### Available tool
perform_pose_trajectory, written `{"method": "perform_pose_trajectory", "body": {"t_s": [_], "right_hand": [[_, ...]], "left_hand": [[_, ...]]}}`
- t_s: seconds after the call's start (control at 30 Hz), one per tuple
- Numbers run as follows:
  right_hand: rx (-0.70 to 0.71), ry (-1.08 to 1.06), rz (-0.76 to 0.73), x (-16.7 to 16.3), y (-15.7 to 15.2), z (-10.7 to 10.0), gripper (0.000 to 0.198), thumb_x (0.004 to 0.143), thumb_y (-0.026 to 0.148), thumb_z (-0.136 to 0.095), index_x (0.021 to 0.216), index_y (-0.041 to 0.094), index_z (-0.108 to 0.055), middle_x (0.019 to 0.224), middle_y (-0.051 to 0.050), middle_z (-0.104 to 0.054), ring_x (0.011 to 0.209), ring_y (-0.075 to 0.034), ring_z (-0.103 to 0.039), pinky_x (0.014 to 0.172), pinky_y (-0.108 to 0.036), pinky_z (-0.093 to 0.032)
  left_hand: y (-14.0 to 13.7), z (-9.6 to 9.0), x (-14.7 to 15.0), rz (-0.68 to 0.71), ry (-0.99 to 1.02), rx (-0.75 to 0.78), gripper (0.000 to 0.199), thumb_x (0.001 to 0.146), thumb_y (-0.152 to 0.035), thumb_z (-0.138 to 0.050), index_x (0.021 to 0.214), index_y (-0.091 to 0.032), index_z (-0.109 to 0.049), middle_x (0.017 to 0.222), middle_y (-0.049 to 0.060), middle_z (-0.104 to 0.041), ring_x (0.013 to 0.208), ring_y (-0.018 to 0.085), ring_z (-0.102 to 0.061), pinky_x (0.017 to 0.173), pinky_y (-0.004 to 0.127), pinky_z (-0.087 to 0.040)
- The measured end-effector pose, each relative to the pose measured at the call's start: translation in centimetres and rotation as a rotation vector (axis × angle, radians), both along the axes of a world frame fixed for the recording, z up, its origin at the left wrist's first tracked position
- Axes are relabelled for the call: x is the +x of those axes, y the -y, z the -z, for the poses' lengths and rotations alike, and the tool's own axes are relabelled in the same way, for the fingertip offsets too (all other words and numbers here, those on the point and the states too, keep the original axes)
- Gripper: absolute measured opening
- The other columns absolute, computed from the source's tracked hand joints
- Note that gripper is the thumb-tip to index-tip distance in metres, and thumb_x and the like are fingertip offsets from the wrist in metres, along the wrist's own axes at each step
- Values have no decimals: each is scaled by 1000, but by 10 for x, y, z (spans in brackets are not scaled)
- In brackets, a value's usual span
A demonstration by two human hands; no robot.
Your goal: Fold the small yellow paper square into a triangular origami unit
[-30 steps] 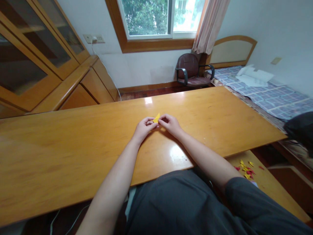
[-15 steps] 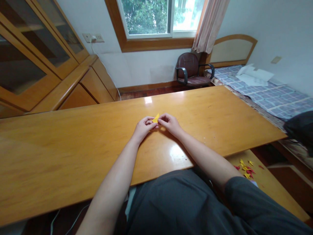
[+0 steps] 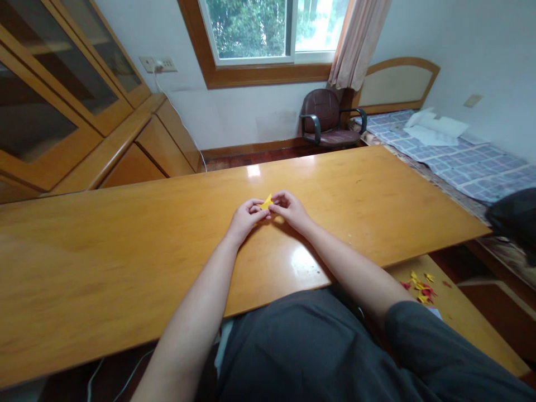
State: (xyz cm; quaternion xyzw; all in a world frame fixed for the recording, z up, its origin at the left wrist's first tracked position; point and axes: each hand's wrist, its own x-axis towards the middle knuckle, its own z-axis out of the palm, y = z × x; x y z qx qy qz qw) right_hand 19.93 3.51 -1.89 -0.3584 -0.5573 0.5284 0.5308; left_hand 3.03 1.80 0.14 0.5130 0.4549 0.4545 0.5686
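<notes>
A small piece of folded yellow paper [image 3: 267, 202] is held between my two hands, just above the wooden table [image 3: 138, 245]. My left hand [image 3: 247, 216] pinches it from the left, thumb on the near side. From the right, the thumb and fingers of my right hand [image 3: 288, 207] are closed on its other edge. One pointed corner of the paper sticks up between the hands; its lower part is hidden by my fingertips.
Several folded yellow and red paper pieces [image 3: 422, 289] lie on a lower wooden surface [image 3: 473, 329] at the right. Beyond the table stand a brown armchair [image 3: 322, 114] and a bed [image 3: 452, 162]. A glass-door cabinet [image 3: 84, 84] is at the left.
My right hand's fingers have shifted slightly on the yellow paper, and a little more of its right side shows. My left hand stays in nearly the same place.
</notes>
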Motion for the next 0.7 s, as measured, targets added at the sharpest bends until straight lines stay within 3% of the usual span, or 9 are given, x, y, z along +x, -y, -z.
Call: {"method": "perform_pose_trajectory", "body": {"t_s": [0.2, 0.33, 0.7], "right_hand": [[22, 11, -18, 1, 0, -1, 25, 73, 35, -72, 87, 19, -59, 81, 2, -64, 74, -13, -61, 74, -28, -49], [38, 133, 14, 4, 0, -3, 19, 74, 34, -70, 84, 19, -63, 79, 1, -67, 75, -14, -62, 76, -29, -49], [129, 259, 37, 7, 1, -4, 23, 80, 39, -65, 83, 17, -64, 77, 0, -67, 72, -14, -60, 72, -27, -47]], "left_hand": [[0, -1, 0, -4, 19, -9, 45, 62, -36, -82, 94, -17, -57, 63, -4, -64, 70, 18, -71, 69, 28, -53], [0, 1, -1, -18, 21, 9, 43, 64, -36, -81, 93, -17, -56, 66, -3, -65, 71, 18, -71, 70, 29, -54], [0, 1, 0, -3, 22, -12, 37, 64, -39, -80, 84, -16, -58, 73, 3, -73, 72, 19, -71, 74, 31, -54]]}}
